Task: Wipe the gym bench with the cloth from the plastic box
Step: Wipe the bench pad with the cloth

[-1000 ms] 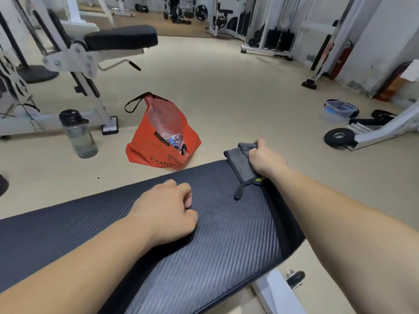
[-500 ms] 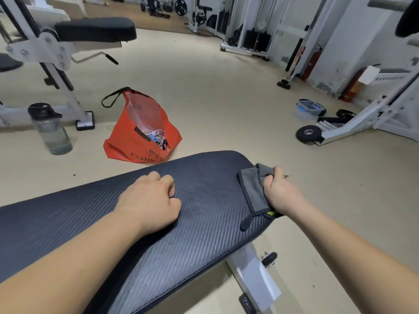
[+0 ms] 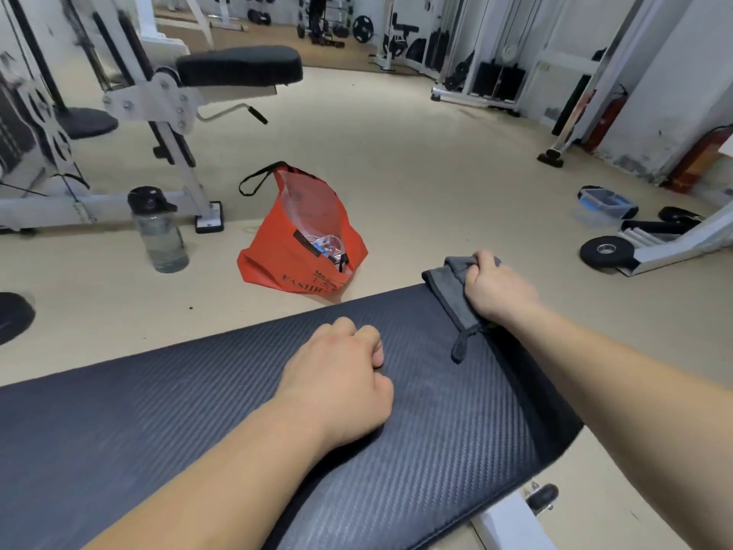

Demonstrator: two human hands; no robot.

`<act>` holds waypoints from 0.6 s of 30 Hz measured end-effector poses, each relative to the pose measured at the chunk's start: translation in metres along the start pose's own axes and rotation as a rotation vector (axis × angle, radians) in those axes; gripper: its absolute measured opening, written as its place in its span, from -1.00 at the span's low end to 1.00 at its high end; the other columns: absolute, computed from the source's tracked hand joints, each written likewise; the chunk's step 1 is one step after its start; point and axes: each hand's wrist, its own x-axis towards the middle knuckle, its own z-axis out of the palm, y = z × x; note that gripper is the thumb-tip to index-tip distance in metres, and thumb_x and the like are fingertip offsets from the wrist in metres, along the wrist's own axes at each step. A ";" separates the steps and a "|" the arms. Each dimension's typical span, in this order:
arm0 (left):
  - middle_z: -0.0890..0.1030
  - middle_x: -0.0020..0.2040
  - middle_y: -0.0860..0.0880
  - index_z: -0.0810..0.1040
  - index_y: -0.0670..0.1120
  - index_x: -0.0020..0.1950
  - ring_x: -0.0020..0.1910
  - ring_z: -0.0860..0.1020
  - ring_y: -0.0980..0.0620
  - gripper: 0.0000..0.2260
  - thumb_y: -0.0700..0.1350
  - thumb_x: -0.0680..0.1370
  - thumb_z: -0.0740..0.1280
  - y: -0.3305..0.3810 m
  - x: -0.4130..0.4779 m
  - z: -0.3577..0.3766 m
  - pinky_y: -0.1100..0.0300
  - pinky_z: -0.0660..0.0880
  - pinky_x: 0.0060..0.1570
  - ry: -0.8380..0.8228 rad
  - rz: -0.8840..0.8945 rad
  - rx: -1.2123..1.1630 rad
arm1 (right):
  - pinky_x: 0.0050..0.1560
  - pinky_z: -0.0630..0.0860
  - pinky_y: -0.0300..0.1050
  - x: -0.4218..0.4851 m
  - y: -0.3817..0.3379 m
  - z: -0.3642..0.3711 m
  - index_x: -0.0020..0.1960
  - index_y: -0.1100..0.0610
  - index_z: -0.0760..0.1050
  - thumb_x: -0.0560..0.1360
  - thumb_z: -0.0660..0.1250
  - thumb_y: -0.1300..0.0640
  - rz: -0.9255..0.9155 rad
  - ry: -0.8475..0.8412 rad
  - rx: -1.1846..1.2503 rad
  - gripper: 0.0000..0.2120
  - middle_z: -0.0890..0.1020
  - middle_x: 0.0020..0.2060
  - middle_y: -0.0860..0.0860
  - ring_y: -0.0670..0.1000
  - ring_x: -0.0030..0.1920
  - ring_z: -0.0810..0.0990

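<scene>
The grey cloth [image 3: 450, 289] lies bunched over the far right corner of the gym bench [image 3: 436, 422], under the right hand [image 3: 494, 289], whose fingers [image 3: 486, 260] are curled tight over its far fold; the cloth spreads out to the left of the knuckles and its dark hanging loop trails toward the near side onto the pad. Half a second ago the same hand held the cloth off the right end of the pad, past the edge; now hand and cloth sit on the far corner again, much as they did a second ago. The left hand [image 3: 341, 385] rests in the middle of the pad as a loose fist, fingers folded together and holding nothing, its pose unchanged across the frames. Beyond the bench, on the tan floor [image 3: 416, 164], an orange bag [image 3: 301, 240] slumps open, with a clear water bottle [image 3: 158, 230] to its left by a white machine frame. Far to the right, the plastic box [image 3: 603, 206] sits on the floor near a black weight plate [image 3: 605, 250].
</scene>
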 end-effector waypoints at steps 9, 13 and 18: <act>0.56 -0.03 0.18 0.59 0.09 0.09 0.00 0.52 0.21 -0.82 -0.09 0.51 0.32 -0.075 -0.075 -0.044 0.18 0.49 0.11 0.200 0.065 -0.192 | 0.30 0.39 0.08 -0.044 -0.147 0.019 0.48 -0.12 0.30 0.62 -0.08 -0.09 -0.426 -0.359 -0.237 -0.53 0.48 0.50 0.10 0.24 0.41 0.49; 0.56 -0.08 0.16 0.61 0.08 0.04 -0.03 0.52 0.13 -0.83 -0.13 0.51 0.32 -0.110 -0.114 -0.067 0.07 0.52 0.08 0.337 -0.092 -0.117 | 0.18 0.37 0.16 -0.144 -0.228 0.049 0.42 0.03 0.34 0.67 -0.05 -0.04 -0.676 -0.216 -0.149 -0.60 0.58 0.36 0.19 0.29 0.30 0.54; 0.54 -0.10 0.15 0.59 0.10 0.00 -0.06 0.52 0.12 -0.82 -0.08 0.46 0.27 -0.131 -0.176 -0.085 0.02 0.55 -0.02 0.360 -0.196 -0.087 | 0.30 0.33 0.17 -0.228 -0.291 0.082 0.49 -0.03 0.30 0.66 0.02 -0.05 -0.879 -0.088 -0.086 -0.58 0.56 0.33 0.21 0.27 0.32 0.50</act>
